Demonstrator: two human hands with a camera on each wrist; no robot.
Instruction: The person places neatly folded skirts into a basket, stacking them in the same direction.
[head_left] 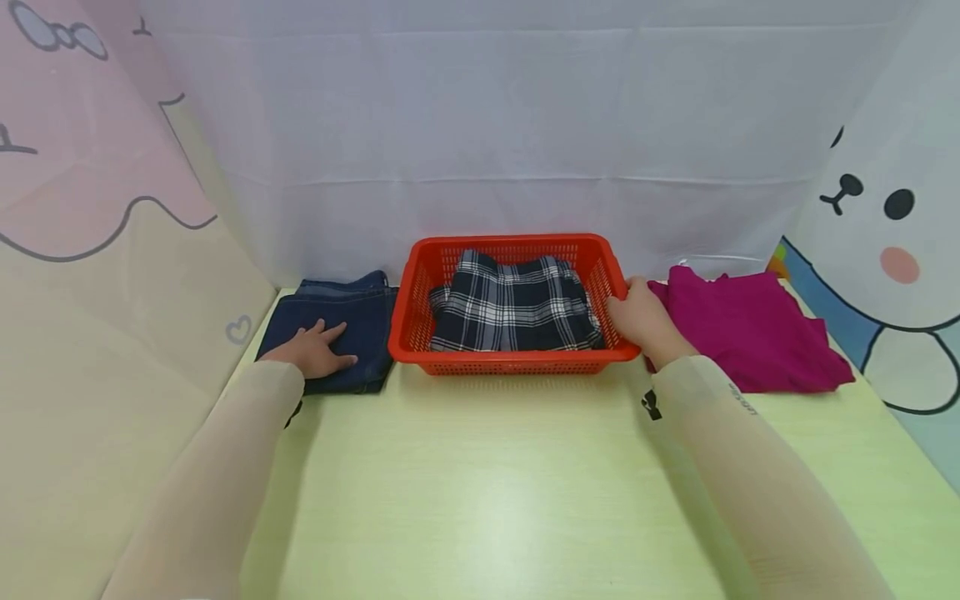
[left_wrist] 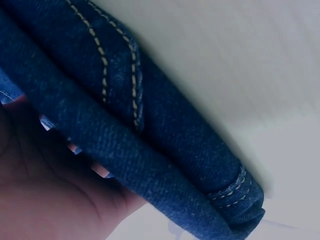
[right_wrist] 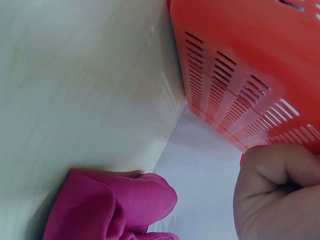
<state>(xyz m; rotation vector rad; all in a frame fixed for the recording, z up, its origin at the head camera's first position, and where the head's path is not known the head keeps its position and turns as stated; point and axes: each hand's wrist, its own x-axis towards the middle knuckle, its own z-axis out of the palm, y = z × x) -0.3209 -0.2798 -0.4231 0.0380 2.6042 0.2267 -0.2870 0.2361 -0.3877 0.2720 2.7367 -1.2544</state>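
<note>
In the head view my left hand [head_left: 313,350] rests with spread fingers on folded dark blue jeans [head_left: 363,333] at the table's left. The left wrist view shows the palm beside the layered denim [left_wrist: 165,135], with its pale stitching. My right hand [head_left: 645,317] grips the right rim of a red plastic basket [head_left: 517,358]. Curled fingers [right_wrist: 270,167] at the basket's slotted wall [right_wrist: 225,90] appear in the right wrist view. Inside the basket lies a folded black, grey and white plaid garment [head_left: 517,308]. The basket stands next to the jeans.
A magenta garment [head_left: 750,333] lies folded on the table [head_left: 480,475], right of the basket and close to my right hand. Behind everything hangs a white sheet [head_left: 480,125]. Printed cartoon panels [head_left: 900,250] stand at both sides.
</note>
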